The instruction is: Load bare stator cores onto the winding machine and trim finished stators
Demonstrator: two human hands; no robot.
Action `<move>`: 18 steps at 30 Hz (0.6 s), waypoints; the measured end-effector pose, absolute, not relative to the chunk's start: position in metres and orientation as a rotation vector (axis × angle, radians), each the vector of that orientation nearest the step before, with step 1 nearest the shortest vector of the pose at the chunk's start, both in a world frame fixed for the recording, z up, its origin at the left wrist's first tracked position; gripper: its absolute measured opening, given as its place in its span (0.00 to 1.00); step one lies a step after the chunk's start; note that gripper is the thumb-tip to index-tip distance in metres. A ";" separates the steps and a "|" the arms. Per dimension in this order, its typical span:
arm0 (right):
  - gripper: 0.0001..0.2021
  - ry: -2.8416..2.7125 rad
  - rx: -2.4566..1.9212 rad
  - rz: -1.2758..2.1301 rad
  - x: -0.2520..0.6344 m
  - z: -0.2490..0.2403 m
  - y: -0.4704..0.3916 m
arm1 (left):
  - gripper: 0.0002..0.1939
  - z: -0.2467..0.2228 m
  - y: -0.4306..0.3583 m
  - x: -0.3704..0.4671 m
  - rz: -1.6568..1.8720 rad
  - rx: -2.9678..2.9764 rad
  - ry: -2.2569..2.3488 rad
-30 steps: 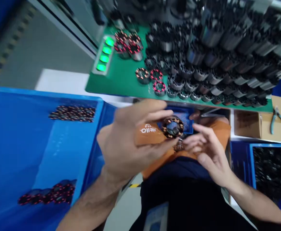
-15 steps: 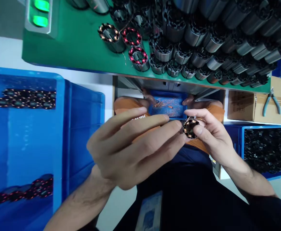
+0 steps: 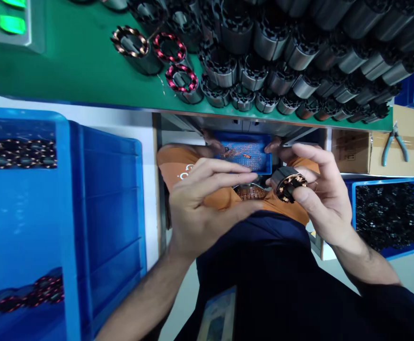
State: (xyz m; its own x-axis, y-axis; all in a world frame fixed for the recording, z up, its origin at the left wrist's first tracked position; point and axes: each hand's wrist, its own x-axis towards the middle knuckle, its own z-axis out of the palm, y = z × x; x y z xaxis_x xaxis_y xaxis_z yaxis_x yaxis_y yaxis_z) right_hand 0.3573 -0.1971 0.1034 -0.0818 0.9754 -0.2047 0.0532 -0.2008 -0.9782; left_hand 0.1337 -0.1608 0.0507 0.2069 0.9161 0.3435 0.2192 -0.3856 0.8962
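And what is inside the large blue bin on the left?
Cores with copper-coloured coils and, lower in the picture, cores with red coils. What lies beneath them is covered.

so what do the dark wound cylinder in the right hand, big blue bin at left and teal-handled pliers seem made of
Dark wound cylinder: probably metal, by its dull grey sheen; orange glints suggest copper windings.

Big blue rectangular bin: likely plastic, smooth, semi-glossy, with evenly coloured walls.

Teal-handled pliers: grey head looks metal; handles plastic or rubber, uniformly coloured.
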 end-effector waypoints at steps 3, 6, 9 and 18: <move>0.32 -1.218 -1.360 1.387 0.354 0.099 -0.196 | 0.07 0.071 -0.164 0.147 1.300 1.651 1.040; 0.34 -1.206 -1.348 1.425 0.359 0.097 -0.193 | 0.03 0.063 -0.166 0.156 1.182 1.465 1.017; 0.35 -1.216 -1.307 1.497 0.367 0.097 -0.195 | 0.04 0.047 -0.166 0.155 1.119 1.279 1.014; 0.34 -1.307 -1.291 1.538 0.368 0.085 -0.202 | 0.02 0.072 -0.154 0.149 0.986 1.437 0.887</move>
